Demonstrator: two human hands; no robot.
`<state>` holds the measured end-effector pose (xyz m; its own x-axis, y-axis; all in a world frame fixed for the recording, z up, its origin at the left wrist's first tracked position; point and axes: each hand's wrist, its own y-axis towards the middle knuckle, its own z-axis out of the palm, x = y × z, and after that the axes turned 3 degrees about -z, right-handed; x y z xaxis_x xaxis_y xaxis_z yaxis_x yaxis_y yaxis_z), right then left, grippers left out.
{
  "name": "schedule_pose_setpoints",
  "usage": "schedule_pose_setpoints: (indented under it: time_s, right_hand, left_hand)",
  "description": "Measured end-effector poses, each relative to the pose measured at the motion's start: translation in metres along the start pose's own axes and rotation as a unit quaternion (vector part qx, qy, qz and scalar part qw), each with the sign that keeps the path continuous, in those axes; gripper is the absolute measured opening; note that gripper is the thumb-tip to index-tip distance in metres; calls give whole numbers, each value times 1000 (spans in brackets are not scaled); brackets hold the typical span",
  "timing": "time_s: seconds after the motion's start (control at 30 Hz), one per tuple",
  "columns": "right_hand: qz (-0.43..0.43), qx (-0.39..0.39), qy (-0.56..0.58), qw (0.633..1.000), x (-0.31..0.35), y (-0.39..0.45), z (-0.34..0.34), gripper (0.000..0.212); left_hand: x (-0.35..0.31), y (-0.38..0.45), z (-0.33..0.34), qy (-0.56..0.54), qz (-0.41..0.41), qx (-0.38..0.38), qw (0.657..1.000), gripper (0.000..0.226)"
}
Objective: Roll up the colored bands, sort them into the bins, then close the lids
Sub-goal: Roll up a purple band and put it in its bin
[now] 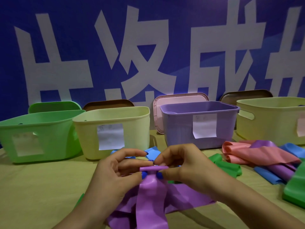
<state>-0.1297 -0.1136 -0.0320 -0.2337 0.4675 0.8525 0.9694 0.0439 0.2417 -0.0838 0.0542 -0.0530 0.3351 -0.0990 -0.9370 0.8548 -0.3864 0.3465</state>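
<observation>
Behind a tan table (41, 187) hangs a blue banner (66, 47) with white characters. Four open bins stand in a row: green bin (38, 134), cream bin (113, 131), purple bin (199, 123), another cream bin (272, 119), and four lids lean behind them. Left hand (115, 176) and right hand (184, 169) pinch the rolled end of a purple band (151, 195). Loose pink, blue, green and purple bands (257, 156), perhaps eight, lie at right.

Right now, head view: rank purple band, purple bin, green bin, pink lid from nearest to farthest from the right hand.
1. Purple stretchy band: pinched in the right hand, centre front.
2. Purple plastic bin: just behind the hand.
3. Pink plastic lid: leaning behind that bin.
4. Green plastic bin: far left.
</observation>
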Motion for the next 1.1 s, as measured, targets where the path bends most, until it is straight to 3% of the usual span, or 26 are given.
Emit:
schedule_pose_setpoints:
  time_s: [0.13,0.3,0.43,0.53,0.67,0.77,1.1]
  right_hand:
    - [79,11,97,992,-2,1,2,19]
    - [119,37,217,968,-1,-3,0,6]
    - [111,21,129,985,1,-3,2,11]
    - [70,-4,20,997,3,-2,5,15]
    - [53,-19,53,997,3,-3,4,23]
    - [64,-26,68,995,1,-2,4,20]
    - [74,14,114,991,1,-2,-1,10]
  left_hand:
    - [0,-4,4,42,31,-11,999,46]
    - [2,-4,6,81,57,-32,995,59]
    - [4,-6,8,89,70,-20,993,48]
    - [10,-2,6,44,32,-31,998,42]
    - [13,4,1,-68,-99,-4,993,45]
    - [9,2,2,-116,-171,26,978,25]
    - [7,2,3,-123,-164,1,979,15]
